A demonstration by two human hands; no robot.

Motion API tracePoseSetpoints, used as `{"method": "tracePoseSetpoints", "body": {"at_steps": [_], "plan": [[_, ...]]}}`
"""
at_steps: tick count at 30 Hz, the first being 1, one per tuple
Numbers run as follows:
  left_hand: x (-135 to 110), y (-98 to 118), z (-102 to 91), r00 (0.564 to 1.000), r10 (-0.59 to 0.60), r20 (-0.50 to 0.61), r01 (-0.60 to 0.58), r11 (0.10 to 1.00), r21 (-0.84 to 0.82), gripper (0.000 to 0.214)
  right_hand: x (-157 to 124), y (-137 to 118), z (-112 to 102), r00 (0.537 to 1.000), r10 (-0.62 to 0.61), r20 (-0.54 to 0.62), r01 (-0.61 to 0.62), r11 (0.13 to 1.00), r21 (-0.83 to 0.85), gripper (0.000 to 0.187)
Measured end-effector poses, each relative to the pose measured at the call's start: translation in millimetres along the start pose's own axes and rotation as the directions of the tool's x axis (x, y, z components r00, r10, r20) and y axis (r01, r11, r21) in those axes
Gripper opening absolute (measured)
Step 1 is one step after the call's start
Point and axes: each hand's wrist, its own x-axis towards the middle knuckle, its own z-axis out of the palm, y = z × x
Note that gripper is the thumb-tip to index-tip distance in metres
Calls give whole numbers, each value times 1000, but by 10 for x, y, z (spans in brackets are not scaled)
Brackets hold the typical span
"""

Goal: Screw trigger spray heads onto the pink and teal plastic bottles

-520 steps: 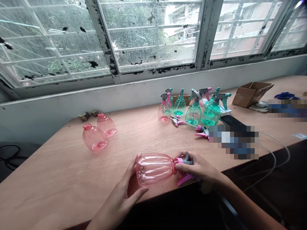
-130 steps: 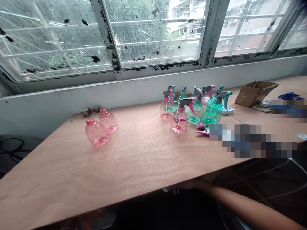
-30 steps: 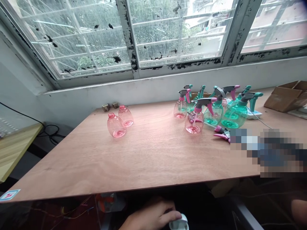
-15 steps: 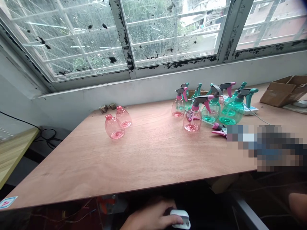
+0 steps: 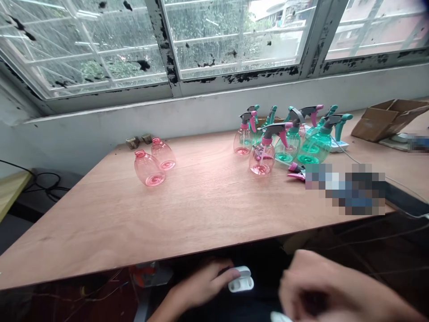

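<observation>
Below the table's front edge, my left hand (image 5: 201, 284) has its fingers closed round a small white case (image 5: 240, 281). My right hand (image 5: 315, 288) is beside it, blurred by motion, curled, with something white just under it at the frame's bottom edge. On the wooden table (image 5: 201, 210) two capless pink bottles (image 5: 147, 169) stand at the back left. A group of pink and green spray bottles (image 5: 288, 143) with trigger heads stands at the back right. A loose pink trigger head (image 5: 296, 171) lies beside them.
A cardboard box (image 5: 385, 118) sits at the far right, with a white cable (image 5: 368, 167) running across the table. Two small brown blocks (image 5: 137, 141) rest against the wall. A window runs along the back. Dark space lies under the table.
My right hand has come into view from the right beside the left hand. The white case has risen a little in my left hand. The view has shifted slightly.
</observation>
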Motion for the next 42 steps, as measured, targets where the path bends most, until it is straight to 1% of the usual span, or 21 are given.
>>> {"method": "tracePoseSetpoints", "body": {"at_steps": [1, 3, 4, 6, 10, 13, 16, 18, 20, 23, 27, 30, 33, 34, 36, 39, 42], "plan": [[-4, 9, 1, 1000, 0, 4, 0, 1000, -28, 42, 162, -19, -40, 1000, 14, 16, -15, 999, 38, 17], [-9, 23, 11, 1000, -1, 20, 3, 997, -76, 42, 439, -3, -50, 999, 38, 14, -40, 992, 118, 17], [-9, 26, 18, 1000, -2, 29, 5, 995, -97, 43, 538, 28, -29, 999, 40, 0, -40, 989, 143, 18], [-7, 24, 32, 999, -2, 45, 8, 991, -131, 43, 643, 115, 31, 1000, 13, -10, -11, 988, 152, 21], [0, -9, 38, 999, 5, 54, 4, 985, -170, 41, 619, 244, 92, 996, -77, 49, 73, 994, 76, 21], [2, -28, 29, 999, 8, 47, 1, 985, -174, 41, 578, 261, 87, 992, -118, 44, 122, 987, -106, 17], [3, -23, 21, 999, 4, 33, 2, 988, -157, 41, 577, 264, 108, 987, -157, 35, 160, 934, -318, 15], [3, -9, 18, 1000, 1, 22, 2, 990, -140, 42, 581, 267, 135, 982, -181, 57, 188, 892, -411, 17], [2, 5, 18, 1000, 0, 7, 1, 993, -121, 42, 578, 261, 156, 978, -190, 81, 205, 860, -467, 20], [0, 15, 24, 1000, -4, -21, 2, 996, -94, 41, 561, 237, 165, 983, -166, 73, 181, 858, -481, 19], [3, 19, 41, 998, -20, -61, 16, 997, -75, 43, 570, 234, 241, 991, -128, -27, 101, 880, -463, 17], [12, 38, 58, 994, -38, -103, 31, 997, -70, 46, 633, 267, 378, 990, -72, -125, -7, 838, -546, 28], [22, 59, 73, 989, -44, -138, 35, 997, -72, 45, 713, 285, 500, 984, -24, -177, -91, 788, -609, 38], [25, 63, 77, 988, -44, -146, 34, 997, -72, 44, 733, 284, 522, 983, -19, -182, -99, 781, -616, 37], [32, 65, 79, 986, -44, -159, 34, 997, -68, 44, 753, 273, 535, 982, -31, -184, -92, 777, -622, 30], [37, 61, 71, 983, -46, -176, 35, 997, -62, 44, 740, 247, 498, 983, -62, -173, -57, 790, -611, 16], [40, 55, 55, 982, -45, -184, 34, 998, -60, 43, 706, 229, 450, 983, -61, -173, -54, 805, -591, 10]]}}
